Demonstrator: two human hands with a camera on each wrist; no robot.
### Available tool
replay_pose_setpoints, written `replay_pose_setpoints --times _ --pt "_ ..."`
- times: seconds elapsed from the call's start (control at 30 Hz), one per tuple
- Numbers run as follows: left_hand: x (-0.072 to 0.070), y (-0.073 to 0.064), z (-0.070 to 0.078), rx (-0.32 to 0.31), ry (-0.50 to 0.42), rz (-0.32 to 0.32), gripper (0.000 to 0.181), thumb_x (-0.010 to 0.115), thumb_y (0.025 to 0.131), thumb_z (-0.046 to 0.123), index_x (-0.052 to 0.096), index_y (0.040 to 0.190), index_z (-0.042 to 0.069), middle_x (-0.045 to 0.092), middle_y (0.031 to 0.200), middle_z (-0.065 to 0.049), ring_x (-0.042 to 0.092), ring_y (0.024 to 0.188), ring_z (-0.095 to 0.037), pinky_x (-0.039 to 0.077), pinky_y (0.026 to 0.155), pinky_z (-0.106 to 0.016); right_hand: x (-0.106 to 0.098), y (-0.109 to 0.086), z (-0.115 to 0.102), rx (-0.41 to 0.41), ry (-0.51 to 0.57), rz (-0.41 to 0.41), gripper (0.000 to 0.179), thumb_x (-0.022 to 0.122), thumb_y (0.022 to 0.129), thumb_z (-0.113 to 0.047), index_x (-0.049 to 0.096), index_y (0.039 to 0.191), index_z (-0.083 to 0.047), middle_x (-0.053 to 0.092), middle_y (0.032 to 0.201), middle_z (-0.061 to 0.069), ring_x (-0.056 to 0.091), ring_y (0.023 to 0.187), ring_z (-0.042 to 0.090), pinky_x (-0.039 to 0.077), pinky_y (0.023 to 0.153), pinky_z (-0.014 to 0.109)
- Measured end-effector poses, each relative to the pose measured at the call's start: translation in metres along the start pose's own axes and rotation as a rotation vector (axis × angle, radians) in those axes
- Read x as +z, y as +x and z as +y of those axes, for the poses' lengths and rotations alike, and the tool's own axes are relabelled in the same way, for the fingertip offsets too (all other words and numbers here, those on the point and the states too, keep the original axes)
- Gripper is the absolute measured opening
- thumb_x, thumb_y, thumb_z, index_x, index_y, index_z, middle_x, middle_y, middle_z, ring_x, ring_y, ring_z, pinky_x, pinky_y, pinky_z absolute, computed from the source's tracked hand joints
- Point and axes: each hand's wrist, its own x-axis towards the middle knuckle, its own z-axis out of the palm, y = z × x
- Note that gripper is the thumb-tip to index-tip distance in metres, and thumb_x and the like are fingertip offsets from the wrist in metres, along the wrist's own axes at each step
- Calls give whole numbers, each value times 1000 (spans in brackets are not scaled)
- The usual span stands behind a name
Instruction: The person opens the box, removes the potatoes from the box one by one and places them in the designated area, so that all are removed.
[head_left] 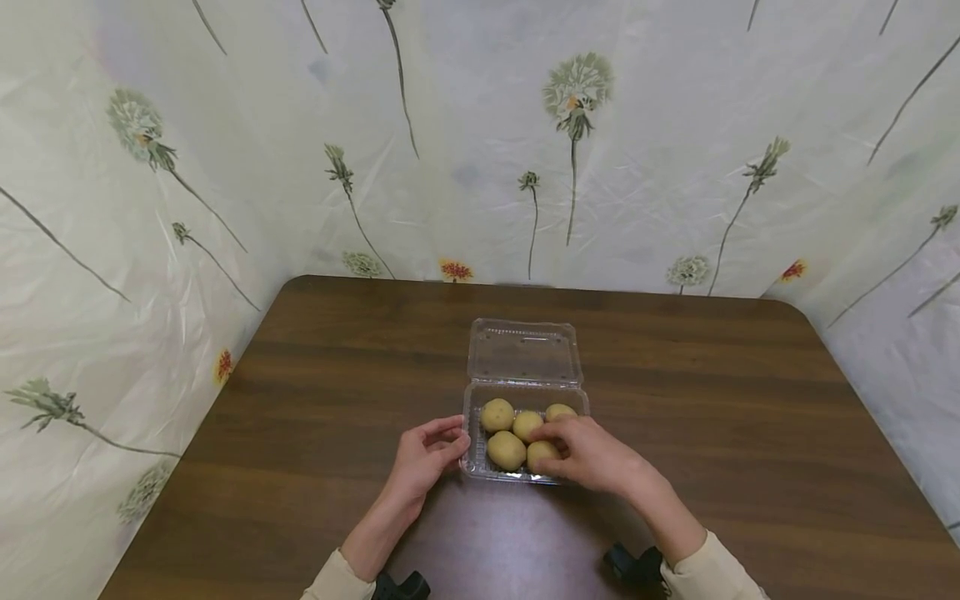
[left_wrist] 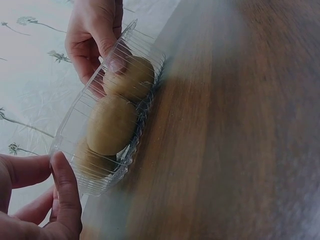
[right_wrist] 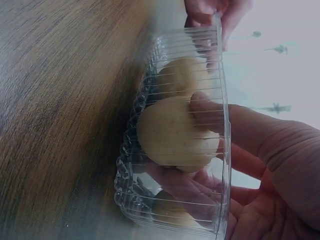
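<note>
A clear plastic clamshell box (head_left: pixel 477 476) lies on the table with its lid (head_left: pixel 523 352) folded back, away from me. Several pale yellow potatoes sit inside, among them one at the front left (head_left: pixel 506 451) and one at the back left (head_left: pixel 497 415). My left hand (head_left: pixel 423 462) pinches the box's left rim between thumb and fingers. Reaching in from the right, my right hand (head_left: pixel 600 454) grips the front right potato (right_wrist: pixel 172 130). Its thumb presses the near side of that potato, and its fingers pass behind it. Another potato (head_left: pixel 559 411) at the back right is partly hidden by this hand.
The dark brown wooden table (head_left: pixel 712 400) has rounded far corners. A pale sheet (head_left: pixel 480 208) printed with dandelions hangs behind the table and along its sides. Black wrist straps (head_left: pixel 633 567) show below the cream sleeves.
</note>
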Motion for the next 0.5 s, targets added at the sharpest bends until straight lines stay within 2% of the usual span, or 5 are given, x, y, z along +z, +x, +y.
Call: replay_pose_setpoints --times 0.27,0.5 --pt "1 1 2 0 -5 0 39 73 88 5 62 123 -8 63 97 -9 61 78 -12 54 67 -26 -2 0 0 35 5 2 30 75 86 -16 69 113 -6 61 92 -7 49 75 8 46 62 23" --pt "2 0 3 -7 -10 -3 37 71 89 3 61 123 -9 62 97 -10 61 77 -12 54 67 -25 1 -2 1 -9 -20 35 28 75 86 -13 69 112 -7 64 97 -6 53 79 6 49 69 25"
